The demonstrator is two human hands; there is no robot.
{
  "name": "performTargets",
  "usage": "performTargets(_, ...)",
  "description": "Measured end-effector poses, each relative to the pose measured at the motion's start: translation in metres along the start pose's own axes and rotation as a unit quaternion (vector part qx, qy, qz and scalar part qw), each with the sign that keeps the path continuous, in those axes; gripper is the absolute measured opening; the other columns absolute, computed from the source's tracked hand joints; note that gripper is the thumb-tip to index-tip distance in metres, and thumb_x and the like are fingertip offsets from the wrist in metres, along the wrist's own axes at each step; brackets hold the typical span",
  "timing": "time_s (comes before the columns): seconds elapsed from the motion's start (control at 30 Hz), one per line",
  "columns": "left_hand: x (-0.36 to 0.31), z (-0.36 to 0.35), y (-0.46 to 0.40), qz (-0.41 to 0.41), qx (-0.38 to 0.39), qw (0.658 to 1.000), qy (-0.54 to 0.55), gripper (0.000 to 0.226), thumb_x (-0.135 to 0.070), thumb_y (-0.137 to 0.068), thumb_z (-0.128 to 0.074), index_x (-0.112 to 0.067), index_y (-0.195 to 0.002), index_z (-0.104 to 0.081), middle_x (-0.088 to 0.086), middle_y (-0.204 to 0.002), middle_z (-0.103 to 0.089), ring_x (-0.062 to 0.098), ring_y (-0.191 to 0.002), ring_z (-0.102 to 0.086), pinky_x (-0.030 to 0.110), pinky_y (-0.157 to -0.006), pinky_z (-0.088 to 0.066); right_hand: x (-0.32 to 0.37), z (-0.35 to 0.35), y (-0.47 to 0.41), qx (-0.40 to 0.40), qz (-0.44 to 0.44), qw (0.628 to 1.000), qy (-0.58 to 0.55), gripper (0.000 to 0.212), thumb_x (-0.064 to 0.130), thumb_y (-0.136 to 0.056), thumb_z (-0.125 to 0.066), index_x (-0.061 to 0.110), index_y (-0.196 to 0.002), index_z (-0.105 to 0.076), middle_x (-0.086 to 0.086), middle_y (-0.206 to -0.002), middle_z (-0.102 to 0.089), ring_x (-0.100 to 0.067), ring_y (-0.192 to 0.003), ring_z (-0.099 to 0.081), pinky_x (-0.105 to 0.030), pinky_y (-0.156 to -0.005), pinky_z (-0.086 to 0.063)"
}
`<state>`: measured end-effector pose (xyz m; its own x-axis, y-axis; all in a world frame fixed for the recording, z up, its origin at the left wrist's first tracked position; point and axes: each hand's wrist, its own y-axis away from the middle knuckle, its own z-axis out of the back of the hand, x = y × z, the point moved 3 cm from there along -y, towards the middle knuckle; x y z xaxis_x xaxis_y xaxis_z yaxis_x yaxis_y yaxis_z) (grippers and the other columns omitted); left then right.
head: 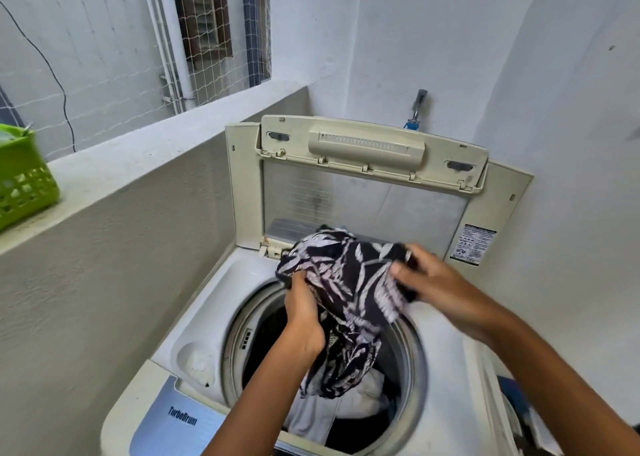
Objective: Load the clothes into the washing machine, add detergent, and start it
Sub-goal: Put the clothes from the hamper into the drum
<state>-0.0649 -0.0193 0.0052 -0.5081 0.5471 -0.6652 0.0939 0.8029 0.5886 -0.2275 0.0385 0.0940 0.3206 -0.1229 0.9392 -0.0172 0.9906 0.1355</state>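
A top-loading washing machine (pixel 214 303) stands in front of me with its lid (pixel 374 164) folded upright at the back. Over the round drum opening (pixel 412 351) hangs a dark navy garment with a white leaf print (pixel 349 282). My left hand (pixel 304 313) grips its left side and my right hand (pixel 436 282) grips its upper right corner. The lower end of the garment dangles into the drum. White and grey clothes (pixel 349 410) lie inside the drum below it. No detergent is in view.
A concrete ledge (pixel 145 157) runs along the left wall, with a green plastic basket (pixel 24 178) on it. A water tap (pixel 417 109) sticks out of the back wall. More clothes (pixel 519 407) lie to the right of the machine. Netting covers the window.
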Motion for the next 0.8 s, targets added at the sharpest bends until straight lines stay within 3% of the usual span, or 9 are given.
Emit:
performTargets(0.1, -0.013, -0.003, 0.021, -0.101, 0.001, 0.989, -0.108, 0.046, -0.044, -0.094, -0.047, -0.017, -0.13, -0.048, 0.007, -0.123, -0.062, 0.025, -0.108, -0.06, 0.043, -0.096, -0.046, 0.031, 0.019, 0.002, -0.057, 0.03, 0.988, -0.141, 0.019, 0.016, -0.095, -0.048, 0.016, -0.112, -0.055, -0.014, -0.119, -0.062, -0.018, -0.099, -0.064, -0.035, -0.083, -0.056)
performTargets(0.23, -0.028, -0.014, 0.042, -0.179, 0.088, 0.965, -0.173, 0.038, -0.043, -0.096, -0.045, -0.029, -0.13, -0.039, -0.007, -0.128, -0.055, 0.012, -0.105, -0.055, 0.034, -0.085, -0.04, 0.066, 0.029, 0.008, -0.09, 0.065, 0.955, -0.274, 0.038, 0.014, -0.094, -0.047, 0.005, -0.13, -0.046, -0.013, -0.116, -0.065, -0.018, -0.089, -0.07, -0.03, -0.065, -0.058)
performTargets(0.33, -0.029, -0.02, 0.043, -0.199, 0.128, 0.952, -0.196, 0.066, -0.042, -0.094, -0.048, -0.039, -0.149, -0.011, -0.005, -0.143, -0.045, 0.018, -0.123, -0.049, 0.04, -0.1, -0.039, 0.093, 0.03, 0.011, -0.122, 0.102, 0.946, -0.283, 0.034, 0.014, -0.093, -0.049, 0.002, -0.125, -0.05, -0.01, -0.108, -0.067, -0.014, -0.084, -0.069, -0.028, -0.063, -0.057)
performTargets(0.43, -0.027, -0.028, 0.05, -0.24, 0.172, 0.935, -0.197, 0.084, -0.038, -0.093, -0.055, -0.051, -0.146, 0.008, -0.007, -0.156, -0.024, 0.017, -0.139, -0.033, 0.039, -0.106, -0.03, 0.117, 0.029, 0.012, -0.149, 0.132, 0.934, -0.295, 0.02, 0.013, -0.094, -0.051, 0.006, -0.112, -0.054, -0.008, -0.101, -0.068, -0.012, -0.077, -0.07, -0.029, -0.061, -0.057)
performTargets(0.5, -0.025, -0.032, 0.055, -0.299, 0.211, 0.901, -0.232, 0.098, -0.044, -0.084, -0.064, -0.057, -0.142, 0.013, -0.018, -0.157, -0.004, 0.006, -0.143, -0.018, 0.039, -0.113, -0.024, 0.13, 0.029, 0.012, -0.152, 0.145, 0.924, -0.319, 0.013, 0.012, -0.094, -0.051, 0.008, -0.106, -0.054, -0.007, -0.098, -0.068, -0.013, -0.077, -0.071, -0.031, -0.061, -0.058)
performTargets(0.6, -0.021, -0.038, 0.056, -0.393, 0.234, 0.818, -0.349, 0.118, -0.051, -0.067, -0.078, -0.059, -0.14, 0.015, -0.024, -0.157, 0.007, 0.0, -0.145, -0.005, 0.043, -0.119, -0.016, 0.145, 0.024, 0.011, -0.138, 0.157, 0.911, -0.356, 0.016, 0.011, -0.095, -0.049, 0.008, -0.11, -0.053, -0.01, -0.103, -0.067, -0.018, -0.085, -0.07, -0.039, -0.066, -0.06)
performTargets(0.67, -0.017, -0.044, 0.056, -0.424, 0.219, 0.764, -0.435, 0.121, -0.048, -0.064, -0.082, -0.065, -0.134, 0.015, -0.027, -0.155, 0.013, -0.001, -0.145, 0.0, 0.036, -0.118, -0.012, 0.154, 0.02, 0.009, -0.128, 0.166, 0.911, -0.354, 0.018, 0.01, -0.096, -0.048, 0.006, -0.113, -0.051, -0.011, -0.108, -0.065, -0.022, -0.094, -0.068, -0.043, -0.071, -0.06)
performTargets(0.73, -0.016, -0.049, 0.055, -0.433, 0.198, 0.752, -0.456, 0.111, -0.04, -0.068, -0.082, -0.066, -0.129, 0.006, -0.025, -0.151, 0.003, -0.004, -0.139, -0.011, 0.025, -0.114, -0.018, 0.162, 0.018, 0.006, -0.125, 0.177, 0.913, -0.345, 0.015, 0.009, -0.097, -0.046, 0.007, -0.111, -0.05, -0.012, -0.107, -0.064, -0.024, -0.097, -0.066, -0.045, -0.073, -0.059)
performTargets(0.8, -0.015, -0.046, 0.046, -0.44, 0.154, 0.766, -0.443, 0.088, -0.03, -0.075, -0.077, -0.053, -0.134, -0.017, -0.015, -0.144, -0.022, 0.0, -0.128, -0.031, 0.024, -0.109, -0.032, 0.165, 0.02, 0.006, -0.131, 0.182, 0.91, -0.35, 0.01, 0.007, -0.097, -0.045, 0.007, -0.106, -0.049, -0.012, -0.106, -0.062, -0.026, -0.097, -0.065, -0.045, -0.072, -0.059)
